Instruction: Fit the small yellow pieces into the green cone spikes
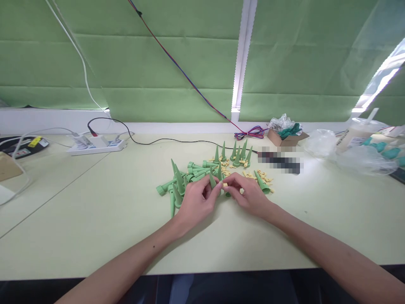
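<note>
My left hand (200, 197) is closed around a green plastic spike (212, 181), its pointed tip showing above the fingers. My right hand (248, 192) meets it from the right, thumb and forefinger pinched on a small yellow plastic piece (225, 185) against the spike's side. How the two parts fit together is hidden by the fingers. Left of and behind the hands lies a pile of green spikes (178, 179), some upright and some on their sides. Small yellow pieces (265, 177) are scattered behind and beside my right hand.
Several green spikes (236, 157) stand upright farther back. A power strip (98, 145) with plugs sits at the back left. At the back right are a cardboard box (286, 139), a plastic bag (321, 142) and a drink cup (356, 134). A black cable (177, 139) crosses the table (104, 228).
</note>
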A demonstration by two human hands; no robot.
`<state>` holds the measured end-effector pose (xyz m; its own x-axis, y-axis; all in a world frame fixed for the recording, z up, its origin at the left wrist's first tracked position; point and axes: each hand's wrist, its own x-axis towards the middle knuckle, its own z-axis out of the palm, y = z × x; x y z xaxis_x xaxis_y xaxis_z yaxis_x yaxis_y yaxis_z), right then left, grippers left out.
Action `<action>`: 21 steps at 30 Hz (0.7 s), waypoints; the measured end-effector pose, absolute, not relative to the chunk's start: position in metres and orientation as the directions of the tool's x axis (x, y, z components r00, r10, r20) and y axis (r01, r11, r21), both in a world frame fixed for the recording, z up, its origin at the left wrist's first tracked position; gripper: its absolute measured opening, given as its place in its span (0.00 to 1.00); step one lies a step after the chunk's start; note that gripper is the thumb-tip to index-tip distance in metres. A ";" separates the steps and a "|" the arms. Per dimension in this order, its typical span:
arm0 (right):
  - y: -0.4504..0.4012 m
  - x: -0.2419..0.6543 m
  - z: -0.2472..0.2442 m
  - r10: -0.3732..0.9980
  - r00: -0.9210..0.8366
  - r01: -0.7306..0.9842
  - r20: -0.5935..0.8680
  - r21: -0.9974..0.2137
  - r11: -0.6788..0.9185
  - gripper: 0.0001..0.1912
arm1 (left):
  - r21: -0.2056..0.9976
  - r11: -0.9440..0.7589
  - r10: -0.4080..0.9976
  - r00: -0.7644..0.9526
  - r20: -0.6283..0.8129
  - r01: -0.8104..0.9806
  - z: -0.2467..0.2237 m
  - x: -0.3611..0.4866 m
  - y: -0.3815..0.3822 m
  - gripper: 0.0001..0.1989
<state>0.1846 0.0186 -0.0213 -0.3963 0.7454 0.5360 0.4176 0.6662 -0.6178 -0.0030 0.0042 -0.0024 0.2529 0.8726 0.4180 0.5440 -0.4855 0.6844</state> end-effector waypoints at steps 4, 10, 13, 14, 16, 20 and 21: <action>0.020 0.186 -0.023 0.744 -0.396 0.410 0.538 -0.622 0.667 0.05 | 0.677 -0.516 0.856 0.284 0.432 0.525 -0.001 -0.003 0.003 0.11; 0.020 0.187 -0.023 0.753 -0.383 0.419 0.536 -0.626 0.658 0.05 | 0.663 -0.555 0.831 0.307 0.463 0.502 -0.004 -0.004 0.003 0.06; 0.020 0.186 -0.022 0.747 -0.380 0.422 0.546 -0.616 0.665 0.04 | 0.642 -0.572 0.819 0.319 0.477 0.510 -0.004 -0.003 0.003 0.05; 0.020 0.186 -0.022 0.745 -0.379 0.422 0.549 -0.614 0.667 0.04 | 0.634 -0.578 0.815 0.323 0.481 0.514 -0.004 -0.003 0.003 0.06; 0.019 0.186 -0.022 0.745 -0.378 0.421 0.550 -0.614 0.667 0.04 | 0.620 -0.588 0.807 0.325 0.493 0.519 -0.004 -0.003 0.003 0.08; 0.018 0.186 -0.021 0.745 -0.378 0.422 0.550 -0.614 0.667 0.04 | 0.594 -0.618 0.781 0.320 0.536 0.515 -0.005 -0.003 0.003 0.08; 0.018 0.186 -0.020 0.744 -0.378 0.420 0.551 -0.614 0.668 0.03 | 0.584 -0.630 0.771 0.321 0.551 0.512 -0.006 -0.003 0.003 0.08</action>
